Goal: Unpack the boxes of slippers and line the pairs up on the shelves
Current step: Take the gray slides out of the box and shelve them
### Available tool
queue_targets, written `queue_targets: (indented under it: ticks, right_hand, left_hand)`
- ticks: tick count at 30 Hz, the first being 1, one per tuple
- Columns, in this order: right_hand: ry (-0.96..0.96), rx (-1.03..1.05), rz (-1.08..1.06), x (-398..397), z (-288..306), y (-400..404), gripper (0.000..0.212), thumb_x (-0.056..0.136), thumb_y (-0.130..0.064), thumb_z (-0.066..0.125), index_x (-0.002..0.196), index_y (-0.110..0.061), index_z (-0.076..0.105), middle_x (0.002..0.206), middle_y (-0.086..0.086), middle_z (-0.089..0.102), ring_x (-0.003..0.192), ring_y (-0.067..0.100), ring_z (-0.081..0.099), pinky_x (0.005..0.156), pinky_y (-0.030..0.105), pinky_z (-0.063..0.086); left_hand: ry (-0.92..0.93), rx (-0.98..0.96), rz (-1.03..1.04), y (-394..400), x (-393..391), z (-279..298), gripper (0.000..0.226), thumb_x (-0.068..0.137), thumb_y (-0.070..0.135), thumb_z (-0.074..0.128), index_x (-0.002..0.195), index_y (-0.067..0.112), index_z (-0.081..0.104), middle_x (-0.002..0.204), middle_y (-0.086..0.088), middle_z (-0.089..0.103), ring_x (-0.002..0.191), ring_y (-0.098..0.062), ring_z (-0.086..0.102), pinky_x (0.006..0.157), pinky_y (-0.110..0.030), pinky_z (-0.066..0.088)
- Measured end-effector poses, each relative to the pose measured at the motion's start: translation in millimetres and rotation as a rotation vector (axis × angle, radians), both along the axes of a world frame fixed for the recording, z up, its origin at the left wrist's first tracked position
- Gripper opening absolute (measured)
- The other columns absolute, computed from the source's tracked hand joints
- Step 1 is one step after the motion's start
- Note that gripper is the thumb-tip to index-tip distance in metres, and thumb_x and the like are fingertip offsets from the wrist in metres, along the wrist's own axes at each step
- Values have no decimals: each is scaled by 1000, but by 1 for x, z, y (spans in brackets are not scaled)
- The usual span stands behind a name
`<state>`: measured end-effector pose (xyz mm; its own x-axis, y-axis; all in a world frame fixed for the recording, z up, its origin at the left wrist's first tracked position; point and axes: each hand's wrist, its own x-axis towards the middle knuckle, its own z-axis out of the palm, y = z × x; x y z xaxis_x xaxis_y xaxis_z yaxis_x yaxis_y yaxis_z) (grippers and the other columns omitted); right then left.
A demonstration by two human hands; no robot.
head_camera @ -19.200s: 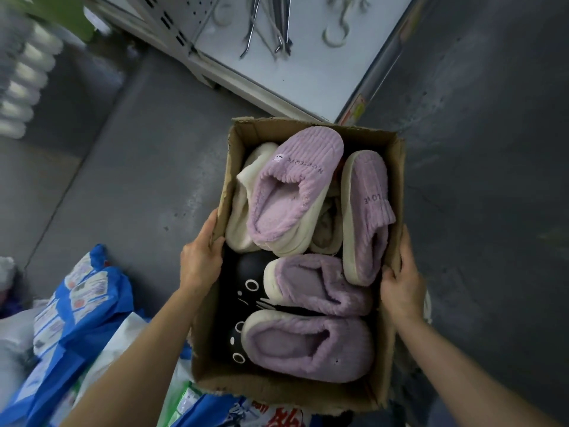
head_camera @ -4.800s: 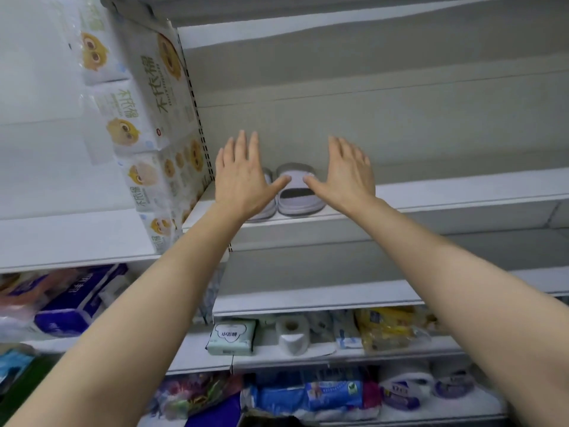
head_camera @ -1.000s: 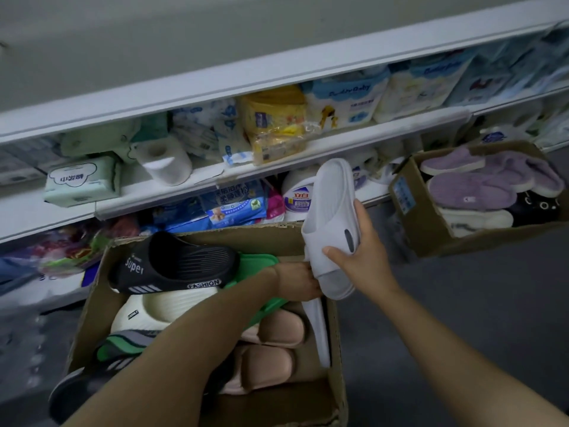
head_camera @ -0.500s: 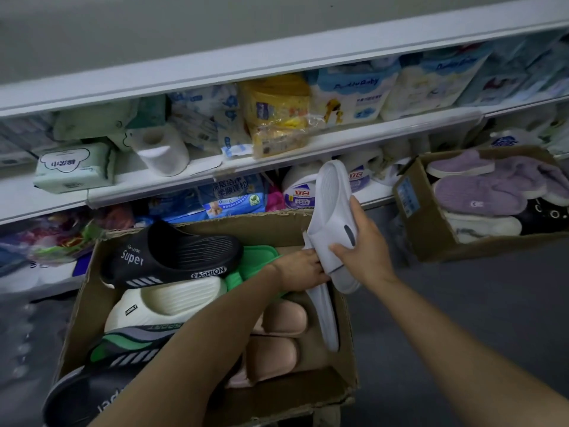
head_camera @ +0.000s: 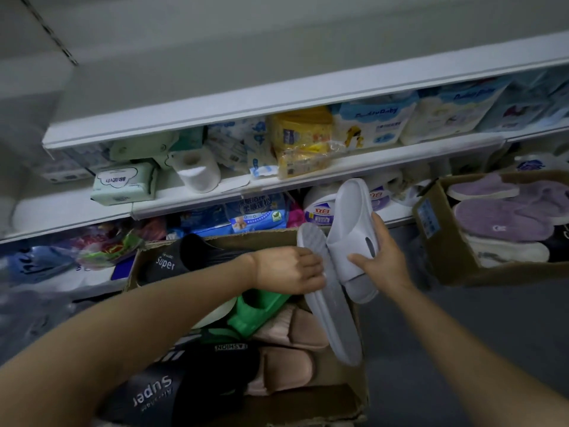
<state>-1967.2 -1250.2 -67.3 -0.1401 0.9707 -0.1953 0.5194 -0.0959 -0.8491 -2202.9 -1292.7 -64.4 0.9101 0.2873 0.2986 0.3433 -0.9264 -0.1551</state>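
head view: both hands [head_camera: 289,269] grip grey slippers [head_camera: 348,241] above box [head_camera: 338,402]

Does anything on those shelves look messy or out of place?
Yes. A loose toilet paper roll sits unwrapped on the middle shelf among packaged goods, and the yellow package beside it looks crumpled and slumped over the shelf edge.

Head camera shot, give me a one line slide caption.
Left hand and right hand each lift a pale grey slipper from a cardboard box of mixed slides below stocked shelves.
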Motion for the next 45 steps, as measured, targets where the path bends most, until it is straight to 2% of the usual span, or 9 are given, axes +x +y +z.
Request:
queue_targets:
  ticks: [3, 6, 11, 18, 24, 29, 32, 35, 45]
  right_hand:
    - [82, -19, -18, 6, 19, 9, 96, 76, -3, 80, 153, -23, 27, 154, -4, 36, 135, 12, 37, 102, 21, 31]
    - [289, -66, -70, 8, 40, 16, 78, 85, -4, 72, 149, -28, 35, 149, -4, 43, 119, 9, 48, 88, 17, 47]
    - [336, -5, -32, 1, 80, 23, 94, 76, -6, 81, 151, -31, 31, 145, -9, 46, 127, 16, 47, 105, 50, 45]
    - [654, 83, 119, -33, 171, 26, 94, 69, -8, 84, 147, -34, 38, 138, -9, 55, 123, 14, 55, 95, 39, 52]
    - [842, 50, 272, -46, 255, 24, 105, 52, -31, 94, 143, -36, 43, 135, -4, 60, 119, 21, 61, 92, 43, 54]
    - [897, 98, 355, -63, 299, 18, 93, 65, -10, 82, 146, -29, 40, 133, -2, 60, 115, 17, 63, 82, 33, 57]
    - [923, 127, 357, -80, 317, 18, 91, 66, -8, 80, 145, -30, 41, 132, -4, 61, 116, 16, 62, 82, 32, 57]
    - [935, 149, 358, -96, 333, 23, 90, 66, -9, 81, 144, -34, 42, 133, -6, 61, 117, 18, 62, 88, 41, 56]
    - [962, 209, 296, -119, 368, 62, 101, 58, -18, 92, 144, -35, 43, 133, -8, 61, 117, 17, 61, 87, 37, 57]
  left_hand:
    - [-49, -29, 168, -7, -30, 42, 19, 103, 14, 51, 99, 4, 66, 105, -13, 71, 97, -28, 67, 86, -39, 56]
    - [-219, -266, 546, -20, -47, 63, 35, 99, 41, 54, 109, 9, 58, 99, -10, 70, 86, -29, 68, 72, -38, 57]
    - [-1013, -690, 1143, -37, -59, 97, 25, 86, 41, 72, 94, 21, 59, 86, 3, 75, 82, -15, 72, 70, -35, 55]
    - [-1712, -975, 988, -41, -50, 180, 11, 95, 15, 65, 96, 5, 62, 82, -10, 74, 74, -21, 69, 72, -37, 60]
    - [-1848, -977, 801, -54, -51, 251, 19, 93, 23, 60, 107, 10, 63, 84, -4, 71, 77, -19, 64, 68, -27, 57]
    - [-1816, -940, 735, -58, -51, 294, 36, 102, 28, 54, 137, 37, 49, 129, -3, 66, 112, -22, 67, 87, -41, 56]
    - [-1730, -772, 760, -57, -48, 316, 68, 84, 44, 74, 143, 43, 39, 139, 13, 57, 122, -8, 60, 94, -32, 53]
    - [-1673, -631, 737, -49, -52, 331, 89, 81, 28, 81, 151, 44, 28, 146, 22, 48, 127, -1, 54, 96, -26, 53]
    - [-1768, -567, 652, 10, -75, 359, 89, 78, 18, 82, 150, 42, 35, 143, 18, 54, 124, -5, 58, 98, -34, 55]
